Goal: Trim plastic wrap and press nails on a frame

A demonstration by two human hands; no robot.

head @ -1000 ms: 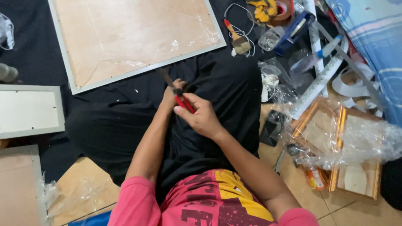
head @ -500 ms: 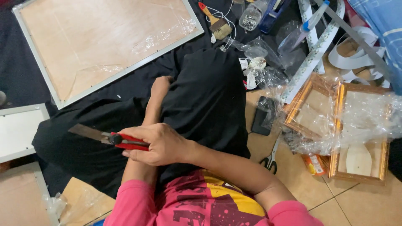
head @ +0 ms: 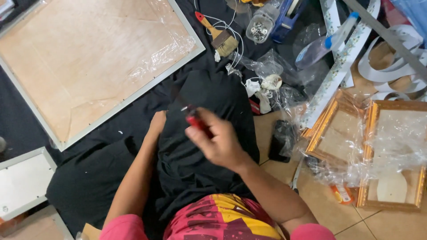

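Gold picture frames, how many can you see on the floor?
2. One gold frame lies at right beside the black cloth, under clear plastic wrap. The other gold frame lies right of it, at the picture's edge. More may hide outside the view.

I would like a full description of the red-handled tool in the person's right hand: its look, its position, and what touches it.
The red-handled tool is small and blurred by motion. Its red grip, probably plastic, sits inside the closed right hand, and a short dark tip sticks out toward the upper left. Whether that tip is a blade cannot be told. The tool is held above the black cloth over the person's lap, close to the left hand, which rests on the same cloth. Only the right hand touches it.
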